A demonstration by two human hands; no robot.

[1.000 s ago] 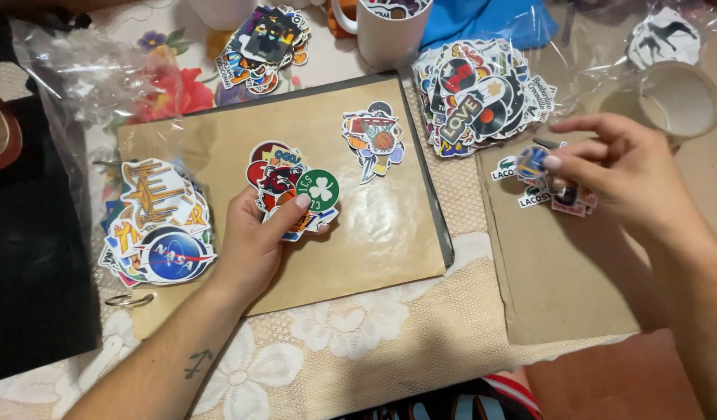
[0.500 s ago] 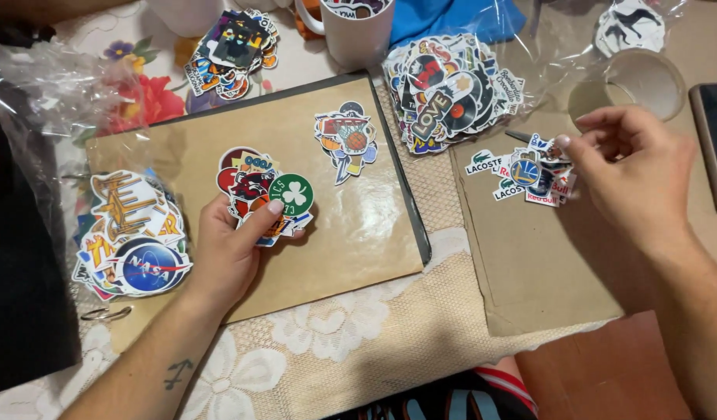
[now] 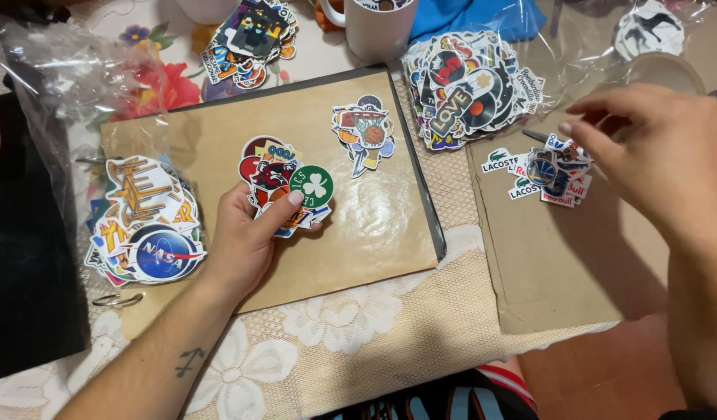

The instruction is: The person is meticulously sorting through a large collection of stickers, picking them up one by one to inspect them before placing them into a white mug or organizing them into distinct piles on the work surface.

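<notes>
My left hand (image 3: 246, 241) grips a fanned stack of colourful stickers (image 3: 285, 183), thumb on a round green one, over a brown-wrapped flat board (image 3: 374, 233). A single basketball sticker (image 3: 364, 132) lies on the board's far part. My right hand (image 3: 654, 152) hovers with fingers bent just right of a small pile of stickers (image 3: 549, 171) lying on a brown paper envelope (image 3: 561, 264); it appears to hold nothing.
A large sticker heap (image 3: 471, 89) lies beyond the envelope, another pile (image 3: 145, 222) at the board's left edge, a third (image 3: 250, 35) at the back. A white mug (image 3: 378, 27), clear plastic bags (image 3: 63, 70) and a black object (image 3: 24, 257) surround them on the lace tablecloth.
My right hand has drawn slightly back to the right of the small sticker pile. My left hand keeps its hold on the fanned stack.
</notes>
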